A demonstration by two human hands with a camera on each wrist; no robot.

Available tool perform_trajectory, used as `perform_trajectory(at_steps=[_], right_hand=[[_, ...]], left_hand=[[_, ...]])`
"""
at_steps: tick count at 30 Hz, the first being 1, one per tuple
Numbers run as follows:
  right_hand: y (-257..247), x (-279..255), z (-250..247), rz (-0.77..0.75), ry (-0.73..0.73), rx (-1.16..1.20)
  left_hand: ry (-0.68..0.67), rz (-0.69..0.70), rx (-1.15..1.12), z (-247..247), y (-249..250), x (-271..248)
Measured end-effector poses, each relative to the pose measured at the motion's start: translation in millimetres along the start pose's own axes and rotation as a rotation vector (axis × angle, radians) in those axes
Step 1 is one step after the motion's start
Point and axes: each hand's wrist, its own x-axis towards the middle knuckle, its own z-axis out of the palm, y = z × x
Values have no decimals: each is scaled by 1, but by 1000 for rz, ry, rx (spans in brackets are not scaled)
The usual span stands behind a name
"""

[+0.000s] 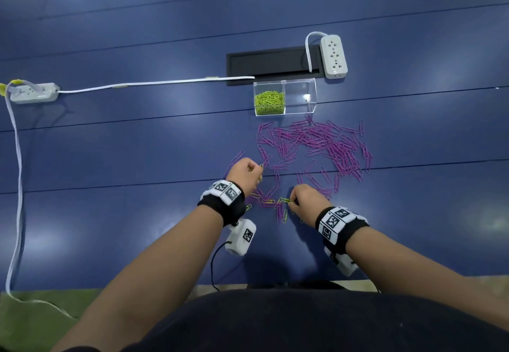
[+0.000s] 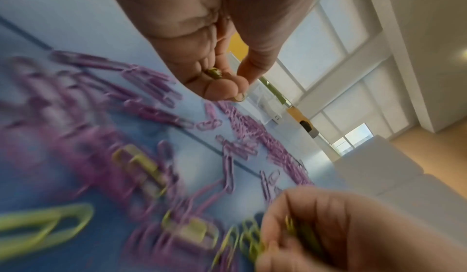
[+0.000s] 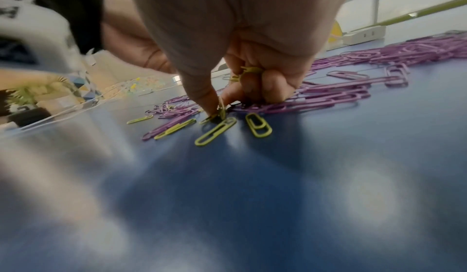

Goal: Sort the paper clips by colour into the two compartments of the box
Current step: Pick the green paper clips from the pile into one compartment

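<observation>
**Both hands picking green clips out of the purple scatter**

Dark clothing fills the bottom of the head view, with both forearms reaching out over the blue table [image 1: 110, 145]. Left hand [image 1: 245, 171] is curled around a few green clips at the near-left edge of the purple paper clips [image 1: 325, 142], which lie spread across the table between the hands and the clear box [image 1: 285, 97]. Right hand [image 1: 305, 197] pinches a green clip [image 1: 286, 200] close to the surface, with purple ones tangled around it. The box's left compartment holds a heap of green paper clips [image 1: 269, 102]; its right compartment shows no clips. Behind it sit a black cable slot [image 1: 272, 62] and a white power strip [image 1: 333, 57]; a second strip [image 1: 34, 92] lies far left, its cord [image 1: 154, 83] running to the slot.

From the left wrist, the fingers [image 2: 222, 88] close on green clips, above blurred purple and green ones; the right hand shows at lower right, also holding green.

From the right wrist, thumb and forefinger [image 3: 202, 94] nip one green clip at the table while the other fingers keep more in the palm; two loose green clips [image 3: 257, 124] lie just in front, purple ones behind.
</observation>
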Motion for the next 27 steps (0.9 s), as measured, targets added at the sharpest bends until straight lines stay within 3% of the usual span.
perform_trajectory(at_steps=[7, 11, 15, 19, 21, 27], right_hand=[[-7, 6, -7, -31, -11, -11], [-2, 10, -29, -7, 14, 154], [-3, 24, -65, 47, 71, 354], [-17, 47, -114, 37, 128, 474], [-28, 66, -139, 28, 182, 489], [-69, 144, -182, 7, 263, 128]], left_hand=[[42, 110, -101, -18, 77, 59], [109, 92, -124, -30, 113, 105], [203, 128, 72, -26, 121, 147], [180, 192, 240, -27, 133, 142], [179, 228, 216, -31, 131, 138], [295, 259, 30, -53, 93, 102]])
